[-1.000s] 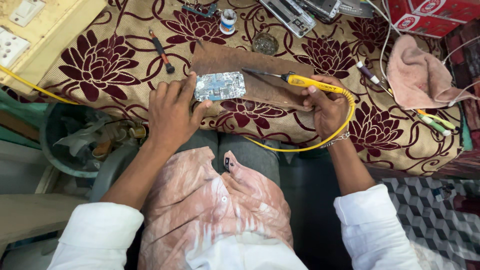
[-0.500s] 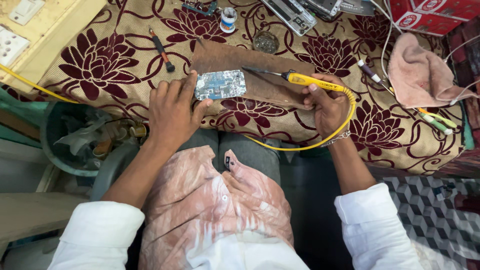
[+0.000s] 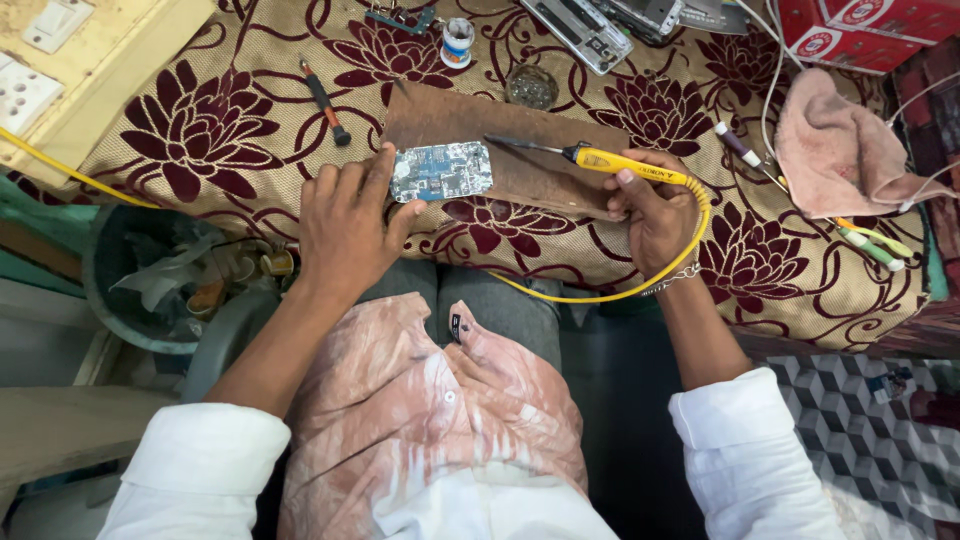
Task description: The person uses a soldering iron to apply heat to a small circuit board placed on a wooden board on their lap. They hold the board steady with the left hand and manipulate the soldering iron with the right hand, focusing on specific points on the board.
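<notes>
Gripping a yellow-handled soldering iron (image 3: pixel 610 160), the right hand (image 3: pixel 655 210) aims its dark metal tip toward a small blue circuit board (image 3: pixel 440 170). The left hand (image 3: pixel 345 225) steadies the board's left edge with spread fingertips. The board lies on a worn brown slab (image 3: pixel 540 175) near the front edge of the surface (image 3: pixel 200 150), draped in maroon floral cloth. A green bucket (image 3: pixel 110 300) at the left holds scraps.
</notes>
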A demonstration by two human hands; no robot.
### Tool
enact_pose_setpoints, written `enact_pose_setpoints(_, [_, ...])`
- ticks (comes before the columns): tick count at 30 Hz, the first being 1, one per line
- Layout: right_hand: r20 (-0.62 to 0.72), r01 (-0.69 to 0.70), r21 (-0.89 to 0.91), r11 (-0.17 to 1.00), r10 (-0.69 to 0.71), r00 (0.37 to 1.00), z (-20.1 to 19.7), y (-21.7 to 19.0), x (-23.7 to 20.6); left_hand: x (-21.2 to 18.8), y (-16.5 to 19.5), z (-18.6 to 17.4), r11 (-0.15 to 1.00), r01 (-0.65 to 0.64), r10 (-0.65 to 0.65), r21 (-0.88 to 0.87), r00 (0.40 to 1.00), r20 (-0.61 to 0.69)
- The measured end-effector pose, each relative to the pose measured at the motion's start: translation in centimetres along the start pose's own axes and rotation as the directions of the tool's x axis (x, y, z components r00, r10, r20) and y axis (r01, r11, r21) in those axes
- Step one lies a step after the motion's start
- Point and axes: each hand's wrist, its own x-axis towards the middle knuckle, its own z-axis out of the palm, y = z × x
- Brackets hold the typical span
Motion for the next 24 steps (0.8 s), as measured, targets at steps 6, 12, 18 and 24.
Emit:
enact_pose_setpoints(6, [-0.006,0.006,-0.018,1.0,-0.006,1.0,0.0,0.0,0.0,-0.1,0.0,0.0,1.0,0.005,-0.005,-0.007,1.0,0.007])
enact_pose_setpoints(12, [0.008,0.015,-0.005,1.0,-0.015,1.0,-0.3,0.3,0.0,-0.1,0.1,0.0,1.0,0.021,-0.021,-0.005,0.999,0.024])
enact_pose_setpoints(18, [0.053,-0.011,0.248,0.969,-0.002,0.999,-1.7,0.4,0.5,0.0,0.0,-0.1,0.999,0.017,-0.017,-0.032,1.0,0.013])
enact_pose_setpoints(24, [0.088,0.0,0.143,0.99,-0.012,0.996,-2.0,0.7,0.6,0.0,-0.1,-0.1,0.999,0.007,-0.007,-0.046,1.0,-0.001])
